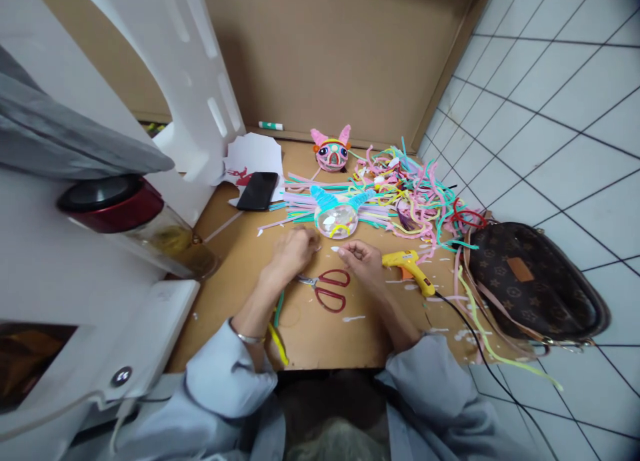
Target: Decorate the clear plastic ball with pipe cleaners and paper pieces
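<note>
My right hand [364, 258] pinches a small white pointed piece [335, 249] between thumb and fingertips. Opposite it, my left hand [296, 249] is closed with fingertips together; a speck of white shows there, too small to name. Just beyond both hands lies a rounded clear-fronted head [336, 222] with blue fuzzy ears and a yellow curved strip. Red-handled scissors [332, 291] rest between my forearms, their blades partly under my left wrist. To the right of my right hand, a yellow glue gun [411, 261] lies on the table.
Pipe cleaners [420, 194] in several colours heap at the back right. A finished-looking pink-eared head [332, 155] sits behind. A black phone [257, 191] lies on paper; a red-lidded bottle [145, 224] stands left. A brown bag [535, 281] sits right, near the glue gun's cord [480, 344].
</note>
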### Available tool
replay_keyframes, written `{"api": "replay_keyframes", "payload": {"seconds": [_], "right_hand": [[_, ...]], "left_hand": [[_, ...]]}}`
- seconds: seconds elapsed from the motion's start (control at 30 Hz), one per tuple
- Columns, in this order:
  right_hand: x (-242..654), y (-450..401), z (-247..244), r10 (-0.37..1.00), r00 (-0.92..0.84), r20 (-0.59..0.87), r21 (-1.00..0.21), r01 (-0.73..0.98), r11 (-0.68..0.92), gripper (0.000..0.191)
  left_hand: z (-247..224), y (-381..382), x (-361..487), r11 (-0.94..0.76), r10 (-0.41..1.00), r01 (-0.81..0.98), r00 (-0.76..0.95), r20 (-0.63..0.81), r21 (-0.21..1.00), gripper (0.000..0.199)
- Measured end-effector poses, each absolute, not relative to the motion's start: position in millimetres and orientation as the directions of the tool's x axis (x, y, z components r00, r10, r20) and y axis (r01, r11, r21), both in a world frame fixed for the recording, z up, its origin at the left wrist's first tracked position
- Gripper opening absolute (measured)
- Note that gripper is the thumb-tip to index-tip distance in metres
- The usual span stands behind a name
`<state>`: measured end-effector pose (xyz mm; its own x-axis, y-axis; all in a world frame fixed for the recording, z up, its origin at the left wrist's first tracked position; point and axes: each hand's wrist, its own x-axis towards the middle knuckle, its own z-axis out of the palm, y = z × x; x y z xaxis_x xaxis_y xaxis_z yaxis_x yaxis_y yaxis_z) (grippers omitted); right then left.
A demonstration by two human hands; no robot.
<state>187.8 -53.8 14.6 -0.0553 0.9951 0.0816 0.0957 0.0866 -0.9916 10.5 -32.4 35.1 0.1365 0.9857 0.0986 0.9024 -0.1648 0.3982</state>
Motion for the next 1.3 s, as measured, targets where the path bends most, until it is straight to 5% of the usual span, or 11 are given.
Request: {"api": "replay_keyframes", "payload": {"seconds": [0.17,0.43,0.6,0.7,0.83,1.3], "right_hand": [[187,-50,14,0.995,-0.022,0.1,-0.989,0.103,0.102,0.03],[173,-48,16,0.985,-0.112,0.134,-0.979,0.136,0.149,0.025],[165,-45,25,0.966,-0.084,0.243,-0.961,0.115,0.252,0.021],[165,-45,28,0.947,-0.029,0.319,-0.938,0.13,0.32,0.019],[167,-48,28,0.931,-0.062,0.36,-0.921,0.134,0.365,0.016],[173,-46,27,0.985,0.025,0.168,-0.985,-0.045,0.169,0.026]], "left_hand": [[36,-29,1,-0.13,0.985,0.838,0.046,0.168,0.53,0.014],[29,-29,0,-0.058,0.996,0.889,0.086,-0.04,0.455,0.012],[38,-28,-4,-0.109,0.992,0.499,0.113,0.06,0.86,0.015],[42,-30,-3,-0.112,0.986,0.225,0.144,0.081,0.968,0.023],[42,-34,5,-0.1,0.988,0.19,0.137,0.074,0.977,0.02],[51,-41,12,0.041,0.936,-0.163,0.353,0.02,0.986,0.044]]}}
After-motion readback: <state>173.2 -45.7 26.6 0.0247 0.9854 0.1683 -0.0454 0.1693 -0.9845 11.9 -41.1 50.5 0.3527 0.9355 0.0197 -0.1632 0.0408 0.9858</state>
